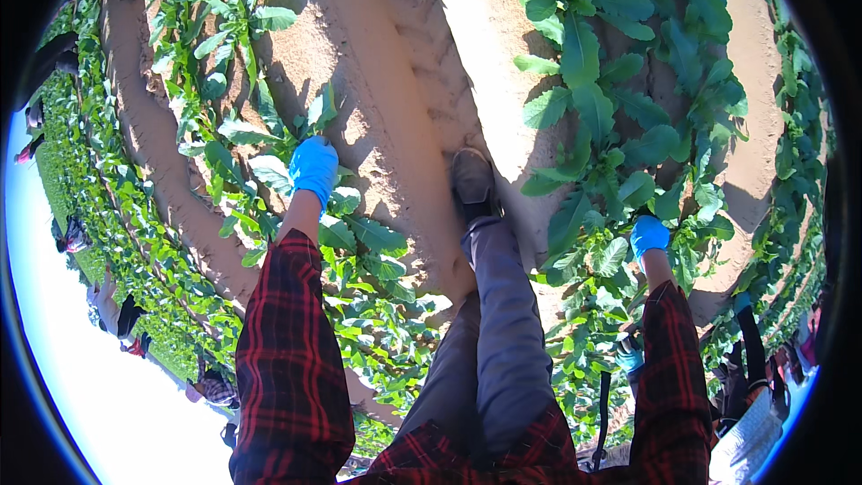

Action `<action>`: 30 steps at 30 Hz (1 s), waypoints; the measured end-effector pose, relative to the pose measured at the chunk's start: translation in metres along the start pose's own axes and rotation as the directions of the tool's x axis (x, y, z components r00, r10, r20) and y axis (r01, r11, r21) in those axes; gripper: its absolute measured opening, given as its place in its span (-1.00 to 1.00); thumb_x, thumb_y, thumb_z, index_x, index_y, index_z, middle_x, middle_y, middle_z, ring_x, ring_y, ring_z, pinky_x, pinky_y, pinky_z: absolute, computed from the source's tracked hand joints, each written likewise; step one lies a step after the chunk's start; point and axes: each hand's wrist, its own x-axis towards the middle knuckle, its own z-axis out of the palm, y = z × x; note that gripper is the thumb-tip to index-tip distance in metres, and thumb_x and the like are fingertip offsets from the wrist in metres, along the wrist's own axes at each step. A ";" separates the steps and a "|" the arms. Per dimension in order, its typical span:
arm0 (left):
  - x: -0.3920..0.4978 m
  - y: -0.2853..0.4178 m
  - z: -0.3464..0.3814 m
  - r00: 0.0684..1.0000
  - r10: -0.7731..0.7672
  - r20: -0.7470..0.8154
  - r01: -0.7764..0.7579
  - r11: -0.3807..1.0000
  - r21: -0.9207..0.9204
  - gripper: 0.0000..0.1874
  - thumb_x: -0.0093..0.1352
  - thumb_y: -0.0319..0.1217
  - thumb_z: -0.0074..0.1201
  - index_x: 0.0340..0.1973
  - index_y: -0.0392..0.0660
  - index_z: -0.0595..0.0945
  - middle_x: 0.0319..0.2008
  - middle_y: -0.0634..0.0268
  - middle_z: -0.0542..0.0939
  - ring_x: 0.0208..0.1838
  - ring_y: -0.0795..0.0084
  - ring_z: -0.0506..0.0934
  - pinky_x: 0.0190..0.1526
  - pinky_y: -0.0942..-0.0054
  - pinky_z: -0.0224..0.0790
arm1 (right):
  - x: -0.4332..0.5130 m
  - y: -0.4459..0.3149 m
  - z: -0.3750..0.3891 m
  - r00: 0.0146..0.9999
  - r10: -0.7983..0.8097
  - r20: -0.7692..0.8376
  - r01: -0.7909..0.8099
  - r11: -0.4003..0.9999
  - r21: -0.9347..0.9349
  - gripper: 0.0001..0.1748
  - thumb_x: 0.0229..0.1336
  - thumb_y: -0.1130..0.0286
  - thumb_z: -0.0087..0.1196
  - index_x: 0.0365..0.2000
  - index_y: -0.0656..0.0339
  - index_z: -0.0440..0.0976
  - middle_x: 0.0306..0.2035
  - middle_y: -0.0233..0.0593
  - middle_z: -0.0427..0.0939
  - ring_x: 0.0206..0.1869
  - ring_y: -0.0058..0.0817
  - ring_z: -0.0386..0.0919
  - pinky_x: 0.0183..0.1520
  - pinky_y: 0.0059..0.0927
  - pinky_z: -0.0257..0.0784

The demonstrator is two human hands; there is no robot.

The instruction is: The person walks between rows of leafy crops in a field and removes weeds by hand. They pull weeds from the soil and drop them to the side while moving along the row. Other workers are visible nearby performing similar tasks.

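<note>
My left hand (315, 167), in a blue disposable glove, reaches down into the left row of leafy green plants (252, 141). Its back faces up and the fingers curl under, out of sight. Broad lobed leaves lie around it. On the other side, my right hand (650, 237), gloved in blue too, is down among the right row of leafy plants (592, 101). Leaves hide its fingers, so whether it grips a stem cannot be told. Both arms wear red-and-black plaid sleeves.
Between the rows runs a sandy furrow (417, 81) with tread marks. My dark shoe (473, 178) stands in it. Further crop rows (128, 195) curve along both sides. Several other people are bent over at the edges, one with a teal-gloved hand (630, 358) near my right arm.
</note>
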 end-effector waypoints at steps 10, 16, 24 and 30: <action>0.017 0.020 -0.010 0.988 -0.083 -0.128 0.089 0.995 0.040 -0.68 0.30 -0.18 0.05 -0.24 -0.17 0.64 -0.24 -0.11 0.64 -0.17 -0.14 0.61 -0.15 -0.03 0.46 | -0.069 0.008 -0.009 0.998 0.051 -0.025 -0.039 0.938 0.343 -0.70 0.03 0.33 0.15 -0.16 0.09 0.54 -0.17 -0.06 0.61 -0.13 -0.04 0.58 -0.09 -0.12 0.49; 0.042 0.007 -0.005 0.998 0.046 -0.034 -0.049 0.994 -0.093 -0.78 0.32 -0.29 -0.01 -0.35 -0.11 0.67 -0.33 -0.03 0.65 -0.26 -0.05 0.63 -0.26 0.06 0.49 | -0.123 0.005 -0.025 0.990 0.048 -0.135 0.021 0.883 0.469 -0.66 0.10 0.37 0.05 -0.07 0.10 0.54 -0.10 -0.12 0.60 -0.06 -0.09 0.57 -0.01 -0.18 0.46; -0.056 0.040 -0.030 0.911 0.289 0.295 0.072 0.592 -0.803 -0.23 0.25 -0.35 0.29 0.34 -0.15 0.29 0.08 0.05 0.54 -0.06 0.41 0.56 -0.15 0.46 0.50 | -0.175 -0.024 -0.082 0.994 0.094 -0.063 -0.041 0.817 0.575 -0.61 0.08 0.41 0.06 -0.02 0.10 0.53 -0.07 -0.03 0.58 -0.06 -0.04 0.55 0.03 -0.15 0.43; -0.135 0.000 -0.088 0.904 0.056 0.423 0.355 0.452 -0.818 -0.68 0.39 -0.26 0.12 -0.22 -0.34 0.63 -0.42 0.18 0.66 -0.47 0.43 0.63 -0.41 0.48 0.53 | -0.206 -0.027 -0.115 0.999 0.047 0.018 -0.049 0.818 0.574 -0.69 0.09 0.26 0.05 -0.15 0.03 0.62 -0.20 -0.06 0.62 -0.14 -0.05 0.58 -0.06 -0.12 0.47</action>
